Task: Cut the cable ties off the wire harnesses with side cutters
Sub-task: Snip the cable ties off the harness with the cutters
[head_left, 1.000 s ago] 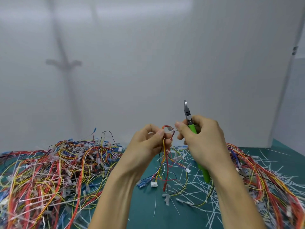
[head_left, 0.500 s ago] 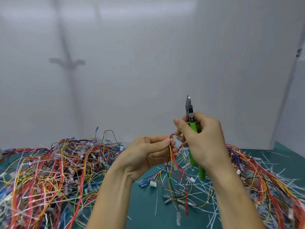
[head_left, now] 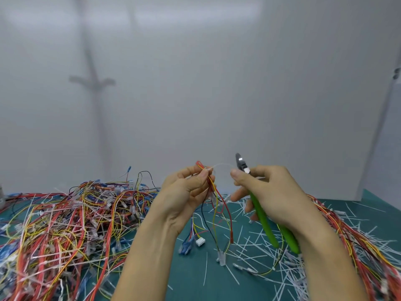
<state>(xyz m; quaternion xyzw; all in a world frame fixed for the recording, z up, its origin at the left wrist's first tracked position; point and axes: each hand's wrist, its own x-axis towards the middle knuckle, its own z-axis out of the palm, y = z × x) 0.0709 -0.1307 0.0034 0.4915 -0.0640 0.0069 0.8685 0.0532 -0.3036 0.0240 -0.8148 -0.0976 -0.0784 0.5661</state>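
Note:
My left hand [head_left: 186, 192] pinches the top of a small wire harness [head_left: 217, 205] of red, yellow, black and blue wires that hangs down to white connectors near the mat. A clear cable tie [head_left: 221, 165] arcs from the harness top to my right thumb and forefinger. My right hand [head_left: 269, 192] pinches that tie's end and also holds the green-handled side cutters [head_left: 262, 216], jaws pointing up and away from the wires.
A big tangled pile of harnesses [head_left: 65, 224] covers the left of the green mat [head_left: 186, 276]. Another pile of harnesses [head_left: 355, 240] lies on the right. Several cut white ties [head_left: 256, 246] litter the middle. A white wall stands close behind.
My hands have moved apart, and the cable tie now stretches between them, drawn out from the harness top. The harness hangs straighter than before.

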